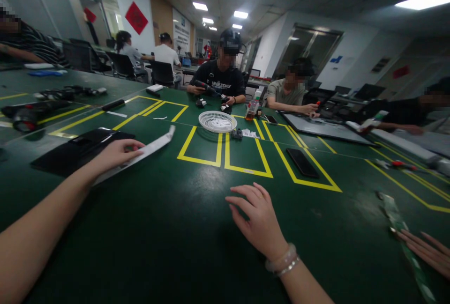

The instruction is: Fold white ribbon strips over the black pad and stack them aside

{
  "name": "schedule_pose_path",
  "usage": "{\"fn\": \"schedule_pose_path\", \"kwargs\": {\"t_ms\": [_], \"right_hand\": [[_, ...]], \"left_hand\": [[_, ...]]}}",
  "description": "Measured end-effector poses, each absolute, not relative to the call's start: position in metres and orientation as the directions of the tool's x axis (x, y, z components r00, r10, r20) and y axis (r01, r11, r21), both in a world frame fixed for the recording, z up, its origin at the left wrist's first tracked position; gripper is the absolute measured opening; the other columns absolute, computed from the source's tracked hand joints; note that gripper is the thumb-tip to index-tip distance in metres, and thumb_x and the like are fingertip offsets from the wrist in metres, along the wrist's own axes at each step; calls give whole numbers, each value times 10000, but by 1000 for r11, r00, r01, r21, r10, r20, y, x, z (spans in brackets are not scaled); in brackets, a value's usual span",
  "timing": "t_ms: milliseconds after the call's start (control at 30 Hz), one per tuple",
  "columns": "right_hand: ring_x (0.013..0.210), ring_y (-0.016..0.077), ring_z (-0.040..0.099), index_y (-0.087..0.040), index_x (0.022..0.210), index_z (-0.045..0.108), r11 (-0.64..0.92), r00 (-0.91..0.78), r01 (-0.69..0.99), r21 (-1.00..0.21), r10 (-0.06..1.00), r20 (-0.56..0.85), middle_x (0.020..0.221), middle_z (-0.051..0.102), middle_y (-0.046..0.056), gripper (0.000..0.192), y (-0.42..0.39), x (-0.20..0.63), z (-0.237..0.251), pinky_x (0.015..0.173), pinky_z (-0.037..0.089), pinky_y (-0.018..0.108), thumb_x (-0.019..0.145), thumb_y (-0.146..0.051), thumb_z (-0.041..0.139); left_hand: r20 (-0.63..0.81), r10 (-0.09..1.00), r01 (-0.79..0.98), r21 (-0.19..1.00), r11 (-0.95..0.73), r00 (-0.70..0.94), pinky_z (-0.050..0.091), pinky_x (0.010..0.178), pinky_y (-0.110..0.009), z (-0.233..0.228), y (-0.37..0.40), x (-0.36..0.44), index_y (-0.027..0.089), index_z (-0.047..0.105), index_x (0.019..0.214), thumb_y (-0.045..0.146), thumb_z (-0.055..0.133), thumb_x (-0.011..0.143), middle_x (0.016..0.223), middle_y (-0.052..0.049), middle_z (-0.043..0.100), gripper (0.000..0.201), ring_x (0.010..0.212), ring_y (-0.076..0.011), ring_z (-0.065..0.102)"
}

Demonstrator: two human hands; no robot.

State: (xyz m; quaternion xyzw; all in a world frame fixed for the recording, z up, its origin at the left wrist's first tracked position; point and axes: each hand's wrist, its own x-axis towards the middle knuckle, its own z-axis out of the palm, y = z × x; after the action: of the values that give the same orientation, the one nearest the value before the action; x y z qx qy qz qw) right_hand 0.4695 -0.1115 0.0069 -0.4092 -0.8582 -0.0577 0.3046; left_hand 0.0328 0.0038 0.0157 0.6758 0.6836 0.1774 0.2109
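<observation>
Right hand flat on green table, fingers spread; left hand fingers pinching white strip, no readable print.

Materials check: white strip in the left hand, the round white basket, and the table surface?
White strip under the left hand: looks like thin paper or plastic film, matte; its far end lifts and bends. Basket: likely moulded plastic, with a fine open lattice and uniform white. Table surface: dark green mat, probably rubber or vinyl, soft sheen under the lights, with yellow taped lines.
</observation>
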Motion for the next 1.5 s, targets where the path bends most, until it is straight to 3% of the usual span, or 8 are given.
{"fn": "schedule_pose_path", "kwargs": {"t_ms": [233,433,600,700,833,1033,1267,1500], "right_hand": [[1288,251,521,-276,972,632,717,-592,688,-111,644,484,1356,620,20,73,-120,458,7,1108,305,508,902,-274,651],[1120,205,640,-297,1089,623,738,-639,645,-198,663,390,1116,737,-8,181,-122,454,8,1148,236,523,920,-232,621],[925,198,703,-273,1088,648,693,-510,658,-294,697,504,1055,752,13,231,-114,467,9,1115,314,553,864,-220,641],[857,222,709,-242,1013,690,535,-151,618,-576,800,581,950,758,42,181,-104,478,8,990,472,521,844,-305,678],[874,237,715,-194,1049,680,284,256,176,-943,911,323,978,758,87,362,-90,487,7,812,576,408,791,-440,744],[901,246,715,-185,1088,677,105,352,-65,-992,933,76,1015,756,86,504,-85,490,6,628,587,309,703,-482,807],[951,239,714,-195,1110,674,65,366,-162,-985,931,1,1046,753,78,474,-87,492,8,680,600,300,744,-475,778],[1004,254,697,-198,1180,660,99,389,-138,-985,921,39,1100,743,91,535,-84,491,6,686,585,316,741,-479,778]], "left_hand": [[-80,707,495,769,-405,703,489,676,-256,26,-48,140,206,701,1084,480,626,908,1017,-60,608,334,825,-206,597],[-95,631,414,826,-382,770,498,716,-272,24,-61,159,217,718,1062,463,657,901,1011,-58,617,300,846,-208,597],[-155,792,525,819,-231,590,521,739,-307,20,-32,121,194,621,1245,643,562,900,1078,-89,645,569,905,-256,632],[74,971,800,554,-228,225,445,935,-429,13,-9,65,154,623,1250,725,506,847,1221,-131,603,708,1142,-356,537],[290,925,948,271,165,-244,267,957,-595,-8,7,-27,63,672,1090,816,540,689,1125,-209,614,863,1244,-529,361],[209,897,907,255,335,-390,359,807,-499,-24,9,-84,54,681,1106,871,628,563,999,-213,635,983,1065,-504,506],[232,970,964,266,9,-73,417,868,-465,-8,15,-16,31,568,1295,740,630,728,1173,-198,602,909,1056,-448,550],[225,825,757,327,-566,519,127,1179,-551,1,-25,123,226,545,1352,593,791,732,1362,-92,521,761,1261,-361,453]]}}
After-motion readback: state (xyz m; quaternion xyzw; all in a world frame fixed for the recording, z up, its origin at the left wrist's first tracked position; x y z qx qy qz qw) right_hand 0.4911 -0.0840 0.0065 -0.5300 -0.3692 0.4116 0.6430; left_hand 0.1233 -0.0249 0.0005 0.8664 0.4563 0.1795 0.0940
